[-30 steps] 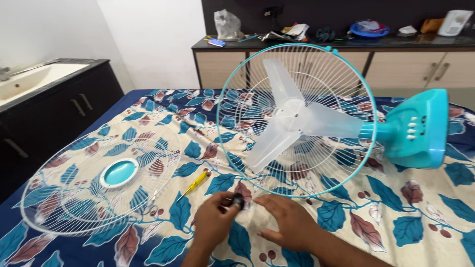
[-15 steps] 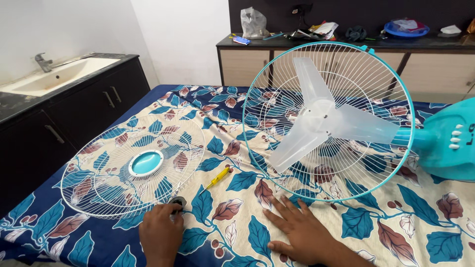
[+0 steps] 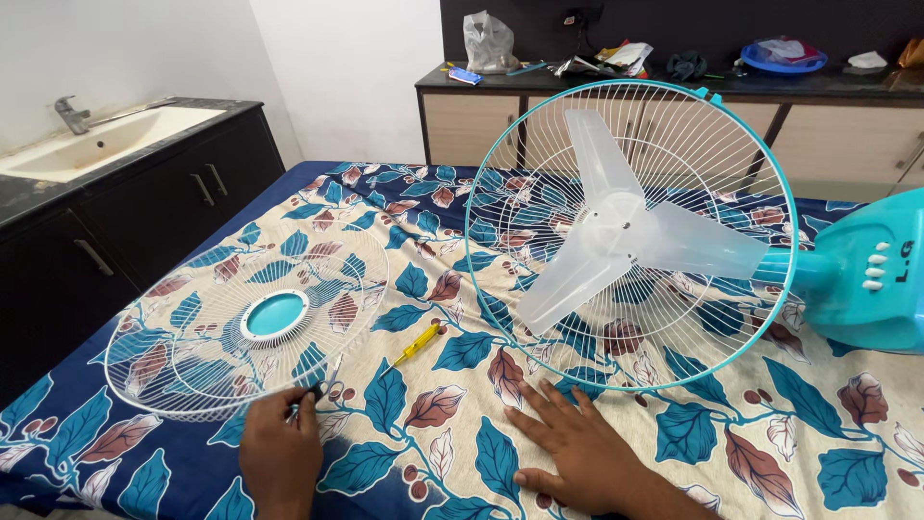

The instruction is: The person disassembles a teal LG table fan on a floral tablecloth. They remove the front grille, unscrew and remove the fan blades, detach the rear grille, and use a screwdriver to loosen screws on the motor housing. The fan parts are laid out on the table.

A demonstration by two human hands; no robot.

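Bedsheet (image 3: pixel 731 453) carries a fan (image 3: pixel 635 231) on its side; left of it lie a screwdriver (image 3: pixel 416 344), pointing up-right, and a flat grille (image 3: pixel 245 318). Left hand (image 3: pixel 281 453) pinches a small dark part (image 3: pixel 315 392) at the grille's rim; right hand (image 3: pixel 577 448) rests flat, fingers apart.

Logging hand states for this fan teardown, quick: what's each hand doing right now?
Left hand: fingers closed on a small dark part at the detached grille rim.
Right hand: open, flat on the bedsheet, holding nothing.

Hidden and cut-off parts

A small dark thing (image 3: pixel 315 392) at the left hand's (image 3: pixel 279 453) fingers (image 3: pixel 306 404) is mostly covered and too small to identify. The bottom edge cuts both wrists; the right edge cuts the fan base (image 3: pixel 881 274), well right of the fingers.
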